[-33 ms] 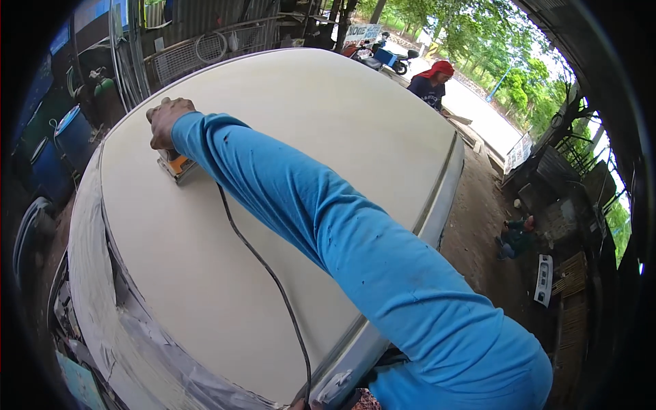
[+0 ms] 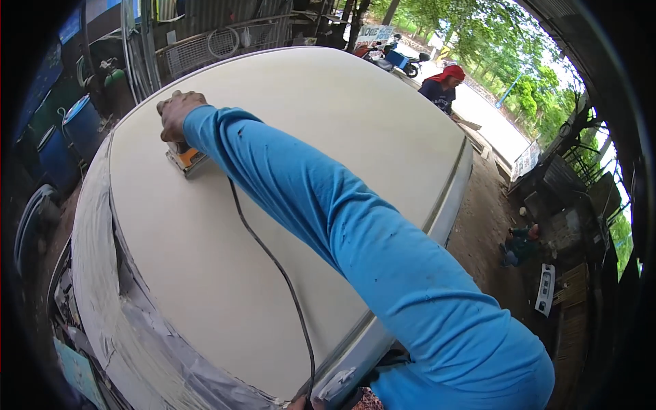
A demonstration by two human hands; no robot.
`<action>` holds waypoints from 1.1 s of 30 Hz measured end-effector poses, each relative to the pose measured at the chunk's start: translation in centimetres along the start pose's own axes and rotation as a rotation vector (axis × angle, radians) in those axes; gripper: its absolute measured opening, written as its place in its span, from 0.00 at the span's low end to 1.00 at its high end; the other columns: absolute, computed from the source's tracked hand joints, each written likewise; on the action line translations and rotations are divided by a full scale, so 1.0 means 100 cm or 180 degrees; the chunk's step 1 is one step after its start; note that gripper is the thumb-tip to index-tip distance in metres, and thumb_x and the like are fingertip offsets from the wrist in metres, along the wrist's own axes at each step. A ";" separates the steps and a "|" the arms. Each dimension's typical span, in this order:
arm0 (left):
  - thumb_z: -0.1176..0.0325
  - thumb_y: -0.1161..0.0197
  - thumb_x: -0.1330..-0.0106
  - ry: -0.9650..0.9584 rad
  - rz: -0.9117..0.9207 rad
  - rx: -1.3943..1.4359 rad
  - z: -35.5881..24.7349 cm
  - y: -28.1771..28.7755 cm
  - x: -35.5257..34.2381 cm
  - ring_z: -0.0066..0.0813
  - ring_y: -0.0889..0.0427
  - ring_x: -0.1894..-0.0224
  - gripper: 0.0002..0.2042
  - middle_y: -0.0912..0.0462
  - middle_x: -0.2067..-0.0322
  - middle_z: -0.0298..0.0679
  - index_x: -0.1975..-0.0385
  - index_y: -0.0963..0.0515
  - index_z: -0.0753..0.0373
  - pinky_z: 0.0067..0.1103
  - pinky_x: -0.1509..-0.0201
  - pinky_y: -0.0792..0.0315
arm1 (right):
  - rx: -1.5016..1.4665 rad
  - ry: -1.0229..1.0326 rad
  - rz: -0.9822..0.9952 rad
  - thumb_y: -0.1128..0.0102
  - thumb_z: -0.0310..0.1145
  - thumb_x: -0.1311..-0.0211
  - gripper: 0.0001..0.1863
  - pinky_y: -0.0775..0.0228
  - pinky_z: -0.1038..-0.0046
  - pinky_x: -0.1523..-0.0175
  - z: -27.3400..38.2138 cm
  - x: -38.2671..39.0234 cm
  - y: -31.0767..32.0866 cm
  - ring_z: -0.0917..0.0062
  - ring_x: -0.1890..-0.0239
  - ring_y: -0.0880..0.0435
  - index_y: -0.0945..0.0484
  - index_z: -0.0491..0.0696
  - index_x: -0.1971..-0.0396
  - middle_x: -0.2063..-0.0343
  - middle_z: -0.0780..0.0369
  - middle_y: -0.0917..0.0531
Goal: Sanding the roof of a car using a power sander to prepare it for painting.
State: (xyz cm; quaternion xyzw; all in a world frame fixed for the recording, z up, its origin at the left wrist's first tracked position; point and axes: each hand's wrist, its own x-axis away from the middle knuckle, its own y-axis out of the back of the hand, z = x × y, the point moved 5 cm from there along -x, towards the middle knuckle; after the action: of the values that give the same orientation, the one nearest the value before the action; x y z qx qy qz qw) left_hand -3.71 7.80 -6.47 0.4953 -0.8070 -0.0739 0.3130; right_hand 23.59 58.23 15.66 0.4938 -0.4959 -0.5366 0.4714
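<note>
My right arm, in a blue sleeve, stretches across a pale cream car roof (image 2: 287, 157). At its far end my right hand (image 2: 179, 114) is closed over the top of an orange power sander (image 2: 186, 158), whose metal base lies on the roof's left part. A dark power cord (image 2: 281, 273) runs from the sander down the roof to the near edge. Only a sliver of my left hand (image 2: 298, 403) shows beside the cord at the lower rim; its fingers are mostly cut off.
Crumpled masking sheet (image 2: 102, 273) covers the windshield side. Beyond the roof's far right corner is a person in a red head cloth (image 2: 444, 85). Another person (image 2: 521, 246) sits low at the right, near a white bumper (image 2: 544, 290). Blue drums (image 2: 82, 123) stand at left.
The whole view has shifted slightly to the side, so things sit a little further right. My right hand and the sander stay at nearly the same spot on the roof.
</note>
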 end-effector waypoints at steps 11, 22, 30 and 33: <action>0.75 0.24 0.48 -0.1768 -0.1732 0.0791 -0.033 0.008 0.019 0.36 0.21 0.79 0.16 0.19 0.78 0.42 0.59 0.15 0.61 0.30 0.74 0.28 | 0.0240 0.0308 -0.0117 0.36 0.48 0.43 0.33 0.25 0.66 0.35 0.040 -0.003 0.003 0.69 0.38 0.20 0.26 0.61 0.34 0.41 0.62 0.18; 0.76 0.26 0.44 -0.1941 -0.1401 0.1021 -0.027 0.015 0.018 0.37 0.18 0.75 0.11 0.18 0.75 0.44 0.61 0.17 0.65 0.29 0.71 0.26 | 0.0269 0.0384 -0.0262 0.35 0.48 0.44 0.35 0.18 0.68 0.44 0.071 -0.036 -0.011 0.70 0.51 0.12 0.26 0.63 0.33 0.47 0.62 0.14; 0.78 0.27 0.41 -0.2336 -0.1023 0.1436 -0.013 0.029 0.007 0.39 0.17 0.76 0.11 0.16 0.75 0.44 0.59 0.16 0.66 0.29 0.72 0.25 | 0.0631 0.0646 -0.0121 0.33 0.46 0.45 0.34 0.23 0.66 0.38 0.128 -0.054 -0.018 0.67 0.44 0.15 0.25 0.61 0.35 0.45 0.61 0.15; 0.78 0.28 0.40 -0.2100 -0.0658 0.2026 -0.011 0.031 0.007 0.35 0.15 0.74 0.11 0.15 0.72 0.46 0.58 0.15 0.68 0.28 0.70 0.24 | 0.0414 0.0750 -0.0357 0.33 0.42 0.49 0.35 0.21 0.66 0.40 0.136 -0.066 -0.019 0.64 0.45 0.15 0.24 0.59 0.36 0.43 0.56 0.17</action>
State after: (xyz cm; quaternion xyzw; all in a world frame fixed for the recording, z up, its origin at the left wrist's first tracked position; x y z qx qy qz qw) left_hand -5.63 9.01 -4.00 0.5945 -0.7923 -0.0069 -0.1367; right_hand 10.41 65.83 14.46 0.6098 -0.4425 -0.4671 0.4627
